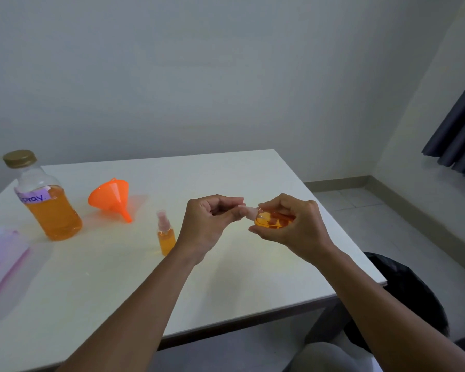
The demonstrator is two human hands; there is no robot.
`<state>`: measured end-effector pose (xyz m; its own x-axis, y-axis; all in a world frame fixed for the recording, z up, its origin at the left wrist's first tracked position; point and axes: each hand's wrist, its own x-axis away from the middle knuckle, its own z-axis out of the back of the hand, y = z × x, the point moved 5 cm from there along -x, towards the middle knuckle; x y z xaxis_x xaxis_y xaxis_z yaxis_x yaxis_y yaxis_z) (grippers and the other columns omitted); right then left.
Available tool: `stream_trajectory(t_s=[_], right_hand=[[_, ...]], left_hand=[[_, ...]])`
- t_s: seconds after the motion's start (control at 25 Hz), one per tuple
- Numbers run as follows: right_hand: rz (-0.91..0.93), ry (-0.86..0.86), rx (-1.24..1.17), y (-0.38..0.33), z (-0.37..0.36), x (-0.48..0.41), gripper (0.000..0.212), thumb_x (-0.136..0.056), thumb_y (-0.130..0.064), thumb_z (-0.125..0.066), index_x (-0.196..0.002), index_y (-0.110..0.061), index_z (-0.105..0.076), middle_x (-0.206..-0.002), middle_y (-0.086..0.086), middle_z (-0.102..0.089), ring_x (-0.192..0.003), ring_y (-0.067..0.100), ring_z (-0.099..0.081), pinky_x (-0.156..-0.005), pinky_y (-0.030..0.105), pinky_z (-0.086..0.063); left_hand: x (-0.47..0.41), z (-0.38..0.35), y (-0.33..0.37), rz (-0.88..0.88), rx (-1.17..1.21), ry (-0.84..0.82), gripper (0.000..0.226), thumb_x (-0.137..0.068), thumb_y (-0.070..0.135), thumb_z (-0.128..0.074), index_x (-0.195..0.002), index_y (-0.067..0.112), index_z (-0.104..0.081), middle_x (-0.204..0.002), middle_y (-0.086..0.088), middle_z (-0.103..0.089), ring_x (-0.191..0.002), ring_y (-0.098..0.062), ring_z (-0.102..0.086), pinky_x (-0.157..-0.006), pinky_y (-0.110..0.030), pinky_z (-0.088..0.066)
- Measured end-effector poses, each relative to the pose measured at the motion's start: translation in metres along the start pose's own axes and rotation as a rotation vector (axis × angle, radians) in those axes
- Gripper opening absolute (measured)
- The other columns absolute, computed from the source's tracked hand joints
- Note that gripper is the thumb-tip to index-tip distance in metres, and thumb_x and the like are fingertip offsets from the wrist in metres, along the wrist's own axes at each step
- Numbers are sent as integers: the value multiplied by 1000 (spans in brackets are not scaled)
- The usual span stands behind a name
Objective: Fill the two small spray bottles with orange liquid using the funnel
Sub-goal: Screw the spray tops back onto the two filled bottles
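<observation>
My right hand [290, 221] holds a small spray bottle [273, 220] full of orange liquid, tipped sideways above the white table [226, 277]. My left hand [209, 224] pinches the pale spray cap [248, 212] at that bottle's neck. A second small spray bottle [166, 234] stands upright on the table left of my left hand, capped and holding orange liquid. The orange funnel [112, 197] lies on its side further left. A large clear bottle [44, 197] with a gold lid and a purple label stands at the far left, about half full of orange liquid.
A clear plastic bag with pink strips [3, 264] lies at the table's left edge. A dark round stool [403, 296] sits below the table's right corner. A dark curtain [459, 135] hangs at the right wall.
</observation>
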<state>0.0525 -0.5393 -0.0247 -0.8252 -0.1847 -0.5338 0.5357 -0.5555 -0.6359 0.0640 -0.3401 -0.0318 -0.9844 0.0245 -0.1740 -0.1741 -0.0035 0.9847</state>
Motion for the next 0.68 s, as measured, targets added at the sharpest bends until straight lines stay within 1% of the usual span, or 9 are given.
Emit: stream_trajectory(t_s=[0.16,0.24,0.32,0.4,0.48,0.56,0.6,0.68], right_hand=[[-21,-12,-5,4,-3,4,45,-67,-40,-92,-104,-26,-70,-98,-12,-73,-84,11,-71,-68,27,-61],[-40,-45,-1,7,-9,6,48,-68,-41,-92,-106,-29,-66,-101,-13,-70,-86,12,-70,-70,27,-61],[-49,-36,-1,7,-16,9,51,-68,-39,-92,-109,-30,-63,-104,-13,-65,-88,12,-67,-71,29,-61],[-40,5,-31,2,-22,10,51,-68,-38,-92,-110,-29,-64,-101,-12,-64,-87,13,-66,-71,32,-61],[-33,41,-78,-11,-30,8,50,-69,-38,-92,-111,-27,-66,-99,-11,-65,-87,14,-66,-71,30,-61],[3,61,-121,-30,-41,6,52,-69,-38,-92,-112,-24,-67,-99,-10,-65,-88,16,-66,-71,27,-60],[24,55,-144,-40,-50,4,54,-68,-38,-92,-113,-23,-67,-99,-9,-65,-88,16,-66,-71,26,-59],[33,-10,-200,-55,-70,3,61,-66,-40,-93,-118,-25,-64,-104,-11,-66,-94,13,-67,-76,19,-58]], left_hand=[[-3,-1,-1,5,-45,-51,26,-74,16,-83,-98,7,-78,-90,-3,-78,-87,-16,-74,-79,-22,-56],[-5,1,2,-2,-90,-79,27,-74,19,-83,-98,9,-77,-91,-1,-78,-88,-14,-74,-79,-20,-56],[-5,4,9,-40,-145,-90,28,-76,20,-82,-102,12,-76,-93,1,-78,-89,-12,-73,-79,-19,-56],[-1,9,17,-73,-146,-72,29,-80,17,-80,-108,13,-74,-94,1,-77,-89,-12,-73,-78,-18,-56],[5,22,22,-75,-112,-42,31,-81,19,-78,-111,14,-73,-95,0,-77,-88,-14,-73,-78,-19,-56],[16,39,26,-65,-101,-14,30,-82,26,-77,-110,17,-73,-94,-1,-77,-86,-20,-73,-81,-24,-57],[22,49,29,-65,-109,5,29,-82,30,-76,-109,19,-73,-93,-1,-77,-85,-21,-73,-83,-27,-58],[35,74,36,-77,-143,40,26,-86,32,-72,-108,20,-73,-92,0,-77,-87,-17,-73,-84,-29,-57]])
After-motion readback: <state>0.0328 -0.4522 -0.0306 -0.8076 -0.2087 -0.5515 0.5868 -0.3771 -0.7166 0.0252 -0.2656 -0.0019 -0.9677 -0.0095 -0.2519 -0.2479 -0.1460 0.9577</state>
